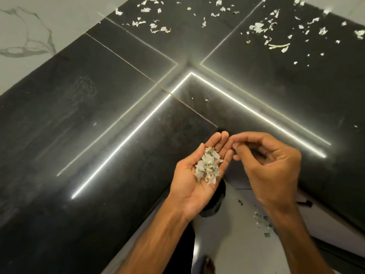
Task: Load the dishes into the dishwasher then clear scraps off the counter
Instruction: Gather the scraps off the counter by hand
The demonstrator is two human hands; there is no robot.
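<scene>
My left hand (189, 186) lies palm up over the inner corner of the black counter (98, 115), cupping a pile of pale scraps (207, 167). Just to its right, my right hand (272, 165) has its fingers curled, fingertips touching the left hand's fingers; whether they pinch a scrap I cannot tell. Several white and greenish scraps (154, 22) lie scattered along the far side of the counter, and a denser patch of scraps (276, 34) sits at the far right. Two tiny bits (206, 99) lie near the middle. No dishes or dishwasher are in view.
The counter is L-shaped with bright light-strip reflections (138, 131). A white marbled wall (25, 36) rises at the far left. Below the counter edge is pale floor (237, 244) with several dropped scraps (262, 222).
</scene>
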